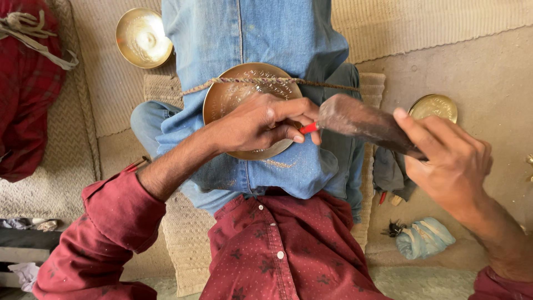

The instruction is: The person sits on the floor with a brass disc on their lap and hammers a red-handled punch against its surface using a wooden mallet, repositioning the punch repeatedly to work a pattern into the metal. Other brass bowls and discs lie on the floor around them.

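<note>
On lap, round engraved brass plate (pixel 233 100) rope-bound; left hand (pixel 261 122) pinches red-handled chisel (pixel 308 128); right hand (pixel 449 158) grips dark wooden mallet (pixel 361 119). Engraving mid-stroke; next strike needs steady tip.

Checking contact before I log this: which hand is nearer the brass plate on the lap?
Left. The left hand rests on the brass plate, pinching a red-tipped tool. The right hand is off to the plate's right, holding a dark mallet.

Dark red patterned shirt, white buttons, sleeves apparently rolled, blue jeans
</note>
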A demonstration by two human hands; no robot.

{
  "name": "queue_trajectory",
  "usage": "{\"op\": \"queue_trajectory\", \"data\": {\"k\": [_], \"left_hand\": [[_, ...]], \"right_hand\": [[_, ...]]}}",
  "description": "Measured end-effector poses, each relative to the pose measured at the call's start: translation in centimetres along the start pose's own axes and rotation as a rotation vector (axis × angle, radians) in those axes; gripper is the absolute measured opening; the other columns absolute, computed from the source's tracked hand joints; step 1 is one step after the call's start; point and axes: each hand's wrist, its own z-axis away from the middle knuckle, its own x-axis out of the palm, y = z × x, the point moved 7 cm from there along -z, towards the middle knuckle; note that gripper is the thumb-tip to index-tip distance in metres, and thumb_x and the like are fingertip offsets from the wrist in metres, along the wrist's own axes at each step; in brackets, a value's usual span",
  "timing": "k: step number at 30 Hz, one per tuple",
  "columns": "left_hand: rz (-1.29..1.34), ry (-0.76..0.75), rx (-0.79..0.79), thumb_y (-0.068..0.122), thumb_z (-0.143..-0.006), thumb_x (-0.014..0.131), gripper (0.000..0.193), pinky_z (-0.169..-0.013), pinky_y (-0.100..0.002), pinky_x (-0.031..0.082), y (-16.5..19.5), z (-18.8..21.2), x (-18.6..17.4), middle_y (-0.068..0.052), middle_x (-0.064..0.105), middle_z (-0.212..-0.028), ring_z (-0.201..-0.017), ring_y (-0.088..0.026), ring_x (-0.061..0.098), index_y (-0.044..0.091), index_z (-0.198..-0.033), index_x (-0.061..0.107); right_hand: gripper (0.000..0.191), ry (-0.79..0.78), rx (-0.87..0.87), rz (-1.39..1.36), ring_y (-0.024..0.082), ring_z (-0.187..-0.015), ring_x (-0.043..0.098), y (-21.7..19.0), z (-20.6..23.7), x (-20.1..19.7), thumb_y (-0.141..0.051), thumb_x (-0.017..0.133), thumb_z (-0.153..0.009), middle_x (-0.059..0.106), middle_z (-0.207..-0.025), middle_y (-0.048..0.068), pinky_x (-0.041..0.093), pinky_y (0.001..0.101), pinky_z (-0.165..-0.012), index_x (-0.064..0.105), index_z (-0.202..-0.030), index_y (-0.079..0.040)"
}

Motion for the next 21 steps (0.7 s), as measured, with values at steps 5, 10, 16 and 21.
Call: {"op": "queue_trajectory", "data": {"k": [5, 10, 16, 21], "left_hand": [[0.025, 0.002, -0.01, 0.001, -0.097, 0.069, 0.037, -0.078, -0.032, 0.06, -0.1, 0.1, 0.0, 0.0, 0.079, -0.111, -0.099, -0.019, 0.078, 0.01, -0.131, 0.057], [0.027, 0.01, -0.032, 0.003, -0.098, 0.07, 0.035, -0.075, -0.032, 0.059, -0.3, 0.0, 0.2, 0.002, 0.079, -0.111, -0.097, -0.019, 0.079, 0.01, -0.13, 0.057], [0.01, 0.012, -0.019, 0.004, -0.097, 0.07, 0.037, -0.072, -0.032, 0.058, -0.3, -0.1, 0.3, 0.003, 0.079, -0.11, -0.095, -0.019, 0.079, 0.011, -0.131, 0.056], [-0.015, 0.015, -0.033, 0.004, -0.096, 0.071, 0.038, -0.069, -0.033, 0.057, -0.6, 0.0, 0.3, 0.003, 0.08, -0.11, -0.092, -0.018, 0.079, 0.011, -0.13, 0.056]], "right_hand": [[0.064, -0.014, 0.021, -0.023, 0.029, -0.086, 0.075, 0.4, 0.2, 0.0, -0.003, 0.083, -0.084, 0.071, -0.106, 0.019, 0.06, 0.0375, -0.077, 0.058, -0.144, -0.006], [0.067, 0.023, -0.056, 0.032, 0.034, -0.091, 0.074, -0.1, -0.1, -0.4, -0.002, 0.082, -0.079, 0.072, -0.109, 0.021, 0.06, 0.0422, -0.079, 0.057, -0.14, -0.004], [0.073, -0.004, -0.057, 0.033, 0.033, -0.091, 0.074, -1.0, -0.7, -0.8, -0.002, 0.082, -0.079, 0.072, -0.11, 0.019, 0.059, 0.0405, -0.076, 0.056, -0.147, -0.009], [0.075, -0.009, 0.001, 0.046, 0.034, -0.088, 0.072, -1.0, -1.0, -1.0, 0.0, 0.079, -0.072, 0.069, -0.101, 0.019, 0.058, 0.0436, -0.072, 0.055, -0.143, -0.008]]}}
